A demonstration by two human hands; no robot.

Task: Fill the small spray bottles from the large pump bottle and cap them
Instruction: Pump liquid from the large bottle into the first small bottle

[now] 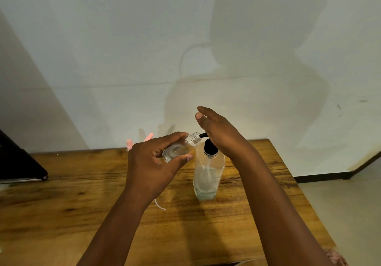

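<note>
Clear plastic shows on the small spray bottle [179, 149], which has no cap on and is held tipped on its side above the brown wooden table [82, 193]. The left hand [153, 163] grips it, with fingers on top and the thumb curled under. Its open screw neck sits right at the tip of the black spout on the big clear pump bottle [208, 173], which stands upright on the table. The right hand [220, 133] rests on the black pump head with its fingers straight and spread, holding nothing. I think the step now is pumping liquid into the little bottle. To do it well, keep the neck tight against the spout so nothing drips, and push the pump down slowly and straight. The big bottle looks tall and light, with only a little liquid at the bottom, so a crooked push could tip it. The small bottle looks slippery, so the grip should stay firm. I cannot tell how full it is. Behind the left hand some pink pieces [132, 143] poke up, maybe caps, but they are mostly hidden. A thin white tube [159, 205] lies on the table under the left wrist. A dark flat thing [20, 166] sits far off at the left edge. Nothing stands between the hands and the pump
</note>
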